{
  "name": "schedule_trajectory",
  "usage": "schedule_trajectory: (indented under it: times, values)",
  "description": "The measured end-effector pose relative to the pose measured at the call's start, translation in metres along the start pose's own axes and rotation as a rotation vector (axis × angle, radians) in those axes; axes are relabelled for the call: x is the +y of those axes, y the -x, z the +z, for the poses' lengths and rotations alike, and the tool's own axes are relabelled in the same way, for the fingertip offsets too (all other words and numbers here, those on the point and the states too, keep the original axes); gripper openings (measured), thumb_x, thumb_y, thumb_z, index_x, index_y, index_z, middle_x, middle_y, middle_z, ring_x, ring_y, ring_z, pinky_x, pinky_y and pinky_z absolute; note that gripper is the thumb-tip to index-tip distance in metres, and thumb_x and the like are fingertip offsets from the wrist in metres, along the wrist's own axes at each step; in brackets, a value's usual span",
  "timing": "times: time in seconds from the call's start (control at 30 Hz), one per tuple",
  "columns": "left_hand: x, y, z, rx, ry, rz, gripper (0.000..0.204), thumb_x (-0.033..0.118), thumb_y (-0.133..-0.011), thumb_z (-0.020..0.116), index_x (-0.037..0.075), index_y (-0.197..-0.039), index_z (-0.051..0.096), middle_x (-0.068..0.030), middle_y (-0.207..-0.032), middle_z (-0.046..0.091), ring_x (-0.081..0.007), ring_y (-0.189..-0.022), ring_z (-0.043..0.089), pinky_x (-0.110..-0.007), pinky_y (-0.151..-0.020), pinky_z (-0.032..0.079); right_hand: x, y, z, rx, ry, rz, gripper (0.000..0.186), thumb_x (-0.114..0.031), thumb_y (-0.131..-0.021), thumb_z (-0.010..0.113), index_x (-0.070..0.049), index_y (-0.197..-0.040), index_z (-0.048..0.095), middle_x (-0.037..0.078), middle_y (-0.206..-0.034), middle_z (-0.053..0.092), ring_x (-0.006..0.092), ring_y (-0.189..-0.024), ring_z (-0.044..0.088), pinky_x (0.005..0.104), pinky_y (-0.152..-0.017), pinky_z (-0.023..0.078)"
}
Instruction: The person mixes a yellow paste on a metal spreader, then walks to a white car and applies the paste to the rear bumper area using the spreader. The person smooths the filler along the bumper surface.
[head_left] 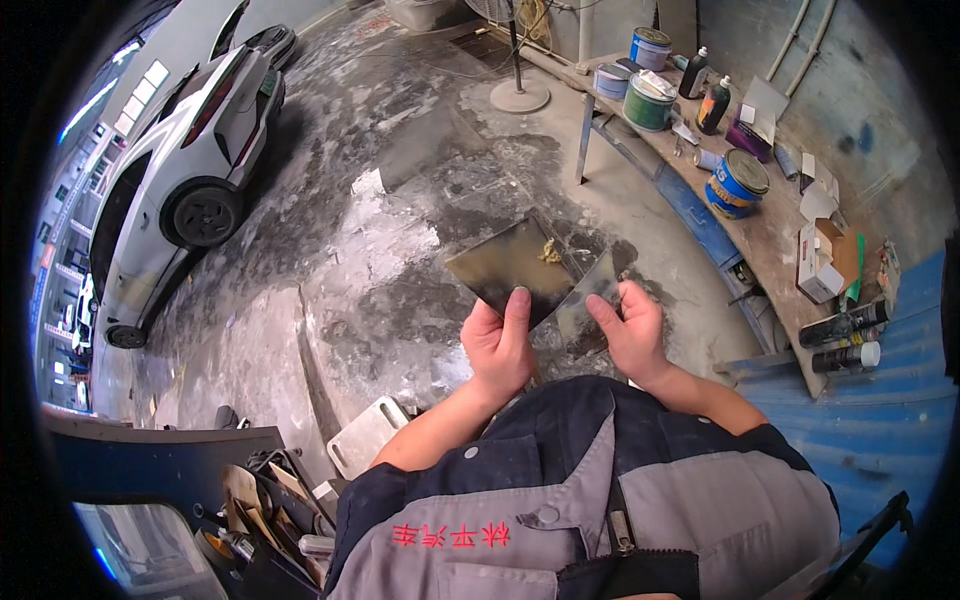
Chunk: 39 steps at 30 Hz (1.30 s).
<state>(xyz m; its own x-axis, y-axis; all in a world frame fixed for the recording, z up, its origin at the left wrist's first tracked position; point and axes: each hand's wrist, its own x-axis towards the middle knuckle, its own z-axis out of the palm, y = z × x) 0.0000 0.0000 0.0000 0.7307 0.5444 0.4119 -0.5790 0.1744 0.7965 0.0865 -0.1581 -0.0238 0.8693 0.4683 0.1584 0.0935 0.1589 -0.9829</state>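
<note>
My left hand grips a dark square board near the middle of the view, its thumb lying on top. A small yellowish lump of paste sits on the board's far right part, amid smeared residue. My right hand is closed on a thin greyish blade like a spreader, held tilted beside the board's right edge. Both forearms rise from the lower edge over my grey and dark work jacket.
A white car stands at left. At right, a workbench bears several cans, bottles and boxes. Beyond my hands are a stained concrete floor and a stand. A bin of tools is at lower left, beside a pale board.
</note>
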Motion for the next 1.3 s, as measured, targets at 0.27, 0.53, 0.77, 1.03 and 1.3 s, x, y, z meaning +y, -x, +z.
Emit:
schedule_trajectory:
  times: [0.27, 0.53, 0.77, 1.03, 1.3]
  values:
    - [0.002, 0.0, 0.008, 0.024, -0.066, -0.008, 0.024, 0.006, -0.105, 0.055, -0.005, -0.126, 0.061, -0.0088, -0.122, 0.068, -0.0134, -0.108, 0.062, -0.03, -0.098, 0.048, -0.004, -0.004, -0.005, 0.097, 0.291, -0.265, 0.026, -0.018, -0.095, 0.075, -0.001, -0.085, 0.058, -0.001, -0.07, 0.055, 0.0039, -0.069, 0.044, 0.0262, -0.058, 0.041]
    - [0.001, 0.003, 0.0, -0.069, -0.078, -0.048, 0.021, 0.006, -0.105, 0.056, -0.004, -0.123, 0.062, -0.0056, -0.119, 0.068, -0.0108, -0.105, 0.061, -0.027, -0.093, 0.049, -0.009, -0.009, -0.004, 0.095, 0.259, -0.226, 0.024, -0.02, -0.091, 0.08, -0.001, -0.09, 0.065, 0.003, -0.067, 0.062, 0.0033, -0.063, 0.048, 0.0265, -0.056, 0.043]
    - [-0.003, 0.007, -0.002, -0.226, -0.258, -0.168, 0.016, 0.005, -0.102, 0.06, 0.0, -0.116, 0.066, -0.0053, -0.101, 0.07, -0.0117, -0.091, 0.062, -0.026, -0.083, 0.05, -0.027, -0.015, -0.007, 0.067, 0.292, -0.268, 0.023, -0.018, -0.09, 0.081, 0.0, -0.09, 0.066, 0.005, -0.067, 0.065, 0.0049, -0.059, 0.053, 0.0269, -0.054, 0.045]
    - [-0.007, -0.004, -0.018, -0.683, -0.902, -0.286, 0.019, 0.018, -0.105, 0.059, -0.001, -0.104, 0.063, -0.004, -0.091, 0.068, -0.0104, -0.085, 0.06, -0.031, -0.075, 0.049, -0.036, -0.031, -0.022, 0.031, 0.249, -0.139, 0.019, -0.016, -0.095, 0.075, 0.0, -0.096, 0.066, -0.002, -0.078, 0.068, 0.0023, -0.071, 0.056, 0.024, -0.062, 0.047]
    - [-0.007, -0.016, -0.025, -0.028, 0.128, -0.816, 0.024, 0.023, -0.104, 0.061, 0.007, -0.121, 0.062, -0.0013, -0.102, 0.072, -0.0084, -0.083, 0.066, -0.026, -0.072, 0.051, -0.021, -0.021, -0.026, -0.178, -0.528, 0.651, 0.022, -0.026, -0.105, 0.061, -0.005, -0.103, 0.067, 0.0, -0.088, 0.069, 0.0067, -0.071, 0.061, 0.0261, -0.065, 0.05]
